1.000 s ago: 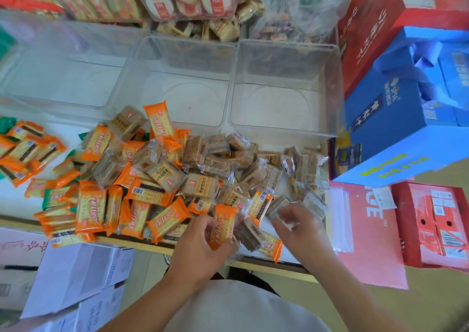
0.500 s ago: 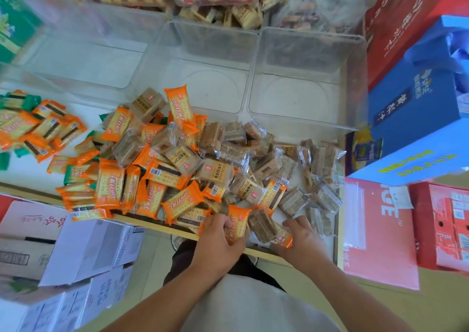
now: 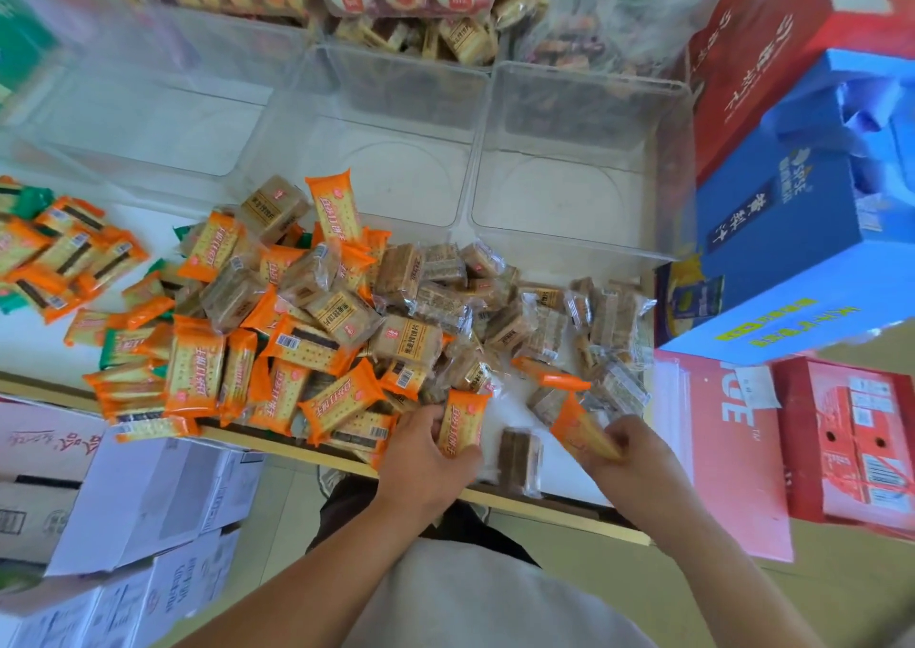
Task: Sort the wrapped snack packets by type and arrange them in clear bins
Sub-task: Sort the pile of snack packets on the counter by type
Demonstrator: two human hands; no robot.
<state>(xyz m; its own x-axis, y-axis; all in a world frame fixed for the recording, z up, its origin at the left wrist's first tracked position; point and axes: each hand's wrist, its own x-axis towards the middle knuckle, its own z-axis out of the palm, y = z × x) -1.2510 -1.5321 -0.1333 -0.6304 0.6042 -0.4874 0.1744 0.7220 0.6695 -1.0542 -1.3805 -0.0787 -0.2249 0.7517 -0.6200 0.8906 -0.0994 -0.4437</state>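
Packet heap [image 3: 346,320] before bins [image 3: 569,103], on table [image 3: 34,350]

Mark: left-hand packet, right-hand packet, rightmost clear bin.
left-hand packet [image 3: 464,419]: head view, printed face.
right-hand packet [image 3: 577,427]: head view, orange upper part.
rightmost clear bin [image 3: 559,197]: head view, bare floor.

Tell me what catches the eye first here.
A heap of orange and clear-wrapped snack packets fills the table's middle. Behind it stand three empty clear bins. At the near edge the left hand grips an orange packet, the right hand a second orange packet.
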